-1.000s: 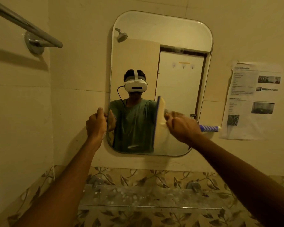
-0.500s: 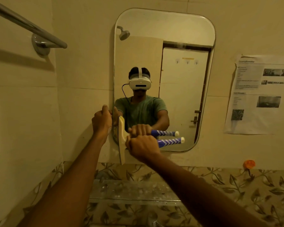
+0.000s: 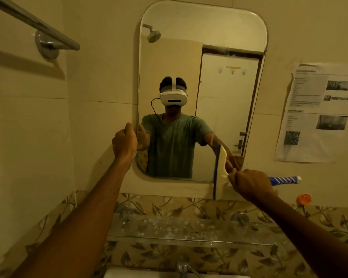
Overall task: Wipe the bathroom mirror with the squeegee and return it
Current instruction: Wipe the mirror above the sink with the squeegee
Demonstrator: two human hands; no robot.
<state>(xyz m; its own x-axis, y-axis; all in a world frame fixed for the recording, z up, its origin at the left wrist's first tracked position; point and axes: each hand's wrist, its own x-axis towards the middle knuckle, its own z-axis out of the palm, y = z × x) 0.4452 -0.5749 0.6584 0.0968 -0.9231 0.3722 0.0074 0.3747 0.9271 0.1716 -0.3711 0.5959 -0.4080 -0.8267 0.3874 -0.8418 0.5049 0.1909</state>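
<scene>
You have one wide-angle view, worn on your head, facing the wall straight on and close, tilted slightly down; the mirror point(image 3: 201, 77) fills its centre.

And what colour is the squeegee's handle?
The squeegee handle is blue with white stripes and a white tip, seen best in the head view, sticking out past the right hand.

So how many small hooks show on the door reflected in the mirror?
3. They hang in a row on the reflected door, under a yellow strip: left hook, middle hook, right hook. More may lie outside the mirror.
</scene>
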